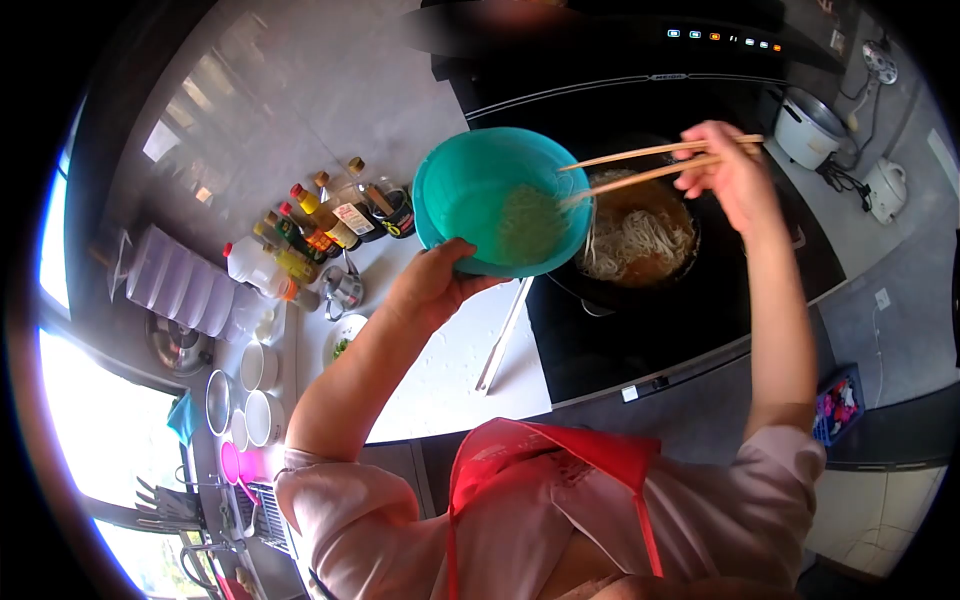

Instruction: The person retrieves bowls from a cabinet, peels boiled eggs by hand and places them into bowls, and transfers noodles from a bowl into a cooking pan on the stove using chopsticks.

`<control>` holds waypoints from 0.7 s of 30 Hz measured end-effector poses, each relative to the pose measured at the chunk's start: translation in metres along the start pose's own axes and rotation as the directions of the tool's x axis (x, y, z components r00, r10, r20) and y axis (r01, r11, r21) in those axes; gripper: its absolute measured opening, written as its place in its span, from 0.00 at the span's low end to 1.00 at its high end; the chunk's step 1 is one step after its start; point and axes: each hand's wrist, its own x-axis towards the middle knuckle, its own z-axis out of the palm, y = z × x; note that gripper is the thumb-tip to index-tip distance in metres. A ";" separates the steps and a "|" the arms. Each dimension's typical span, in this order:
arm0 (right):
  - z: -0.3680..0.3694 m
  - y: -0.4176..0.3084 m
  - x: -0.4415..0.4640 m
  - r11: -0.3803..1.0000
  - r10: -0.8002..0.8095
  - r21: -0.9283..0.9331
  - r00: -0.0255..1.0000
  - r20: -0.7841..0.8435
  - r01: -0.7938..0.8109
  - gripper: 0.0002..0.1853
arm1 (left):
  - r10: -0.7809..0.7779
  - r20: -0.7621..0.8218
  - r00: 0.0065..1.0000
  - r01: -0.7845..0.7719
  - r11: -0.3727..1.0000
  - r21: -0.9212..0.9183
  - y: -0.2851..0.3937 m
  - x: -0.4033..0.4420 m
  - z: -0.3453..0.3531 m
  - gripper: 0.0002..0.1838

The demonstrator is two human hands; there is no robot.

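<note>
My left hand [432, 283] grips the near rim of a teal bowl [450, 190], which is tilted beside the pan. Pale thin noodles [532, 225] lie inside the bowl. Long wooden chopsticks [650, 168] are in my right hand [722, 170], with their tips at the bowl's right rim and a few strands at them. Below the chopsticks, a dark pan [690, 262] on the black cooktop [640, 345] holds noodles [645, 240] in orange-brown sauce. The bowl hides part of the pan's left side.
Sauce bottles [320, 222] stand along the wall at the left. A long utensil [503, 340] lies on the white counter [440, 375]. White bowls [264, 418] and a small plate with greens [342, 345] sit further left. A rice cooker [805, 130] is at the back right.
</note>
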 end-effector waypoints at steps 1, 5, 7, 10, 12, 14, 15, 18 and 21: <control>0.011 0.002 0.003 0.997 0.071 0.025 0.997 0.044 -0.072 0.14 | -0.013 -0.038 0.999 0.012 1.000 -0.004 -0.001 -0.001 0.002 0.24; 0.029 0.025 0.024 0.966 0.239 -0.108 0.970 0.038 -0.234 0.12 | -0.016 -0.034 0.999 0.015 1.000 -0.011 -0.004 0.000 0.002 0.23; 0.032 0.039 0.031 0.954 0.275 -0.145 0.959 0.071 -0.263 0.12 | -0.006 -0.031 1.000 0.006 1.000 -0.014 -0.003 -0.003 0.007 0.23; 0.037 0.050 0.030 0.957 0.287 -0.087 0.949 0.127 -0.277 0.13 | 0.014 -0.026 1.000 -0.014 1.000 0.002 -0.003 -0.001 0.008 0.23; 0.032 0.061 0.032 0.953 0.303 -0.054 0.947 0.105 -0.299 0.13 | 0.024 -0.031 0.999 -0.023 1.000 0.018 -0.002 -0.002 0.006 0.23; 0.028 0.070 0.032 0.940 0.338 0.017 0.937 0.089 -0.341 0.15 | 0.036 -0.008 0.999 -0.036 0.998 0.048 0.000 -0.003 0.006 0.23; 0.028 0.073 0.031 0.940 0.339 0.016 0.936 0.090 -0.342 0.15 | 0.036 -0.009 0.999 -0.035 0.998 0.047 0.000 -0.004 0.006 0.23; 0.030 0.080 0.028 0.924 0.353 0.099 0.925 0.144 -0.368 0.16 | 0.035 -0.010 0.999 -0.034 0.999 0.034 0.001 -0.005 0.007 0.23; 0.032 0.091 0.026 0.879 0.417 0.213 0.904 0.095 -0.427 0.15 | 0.030 -0.013 0.999 -0.030 0.999 0.018 -0.001 -0.004 0.007 0.23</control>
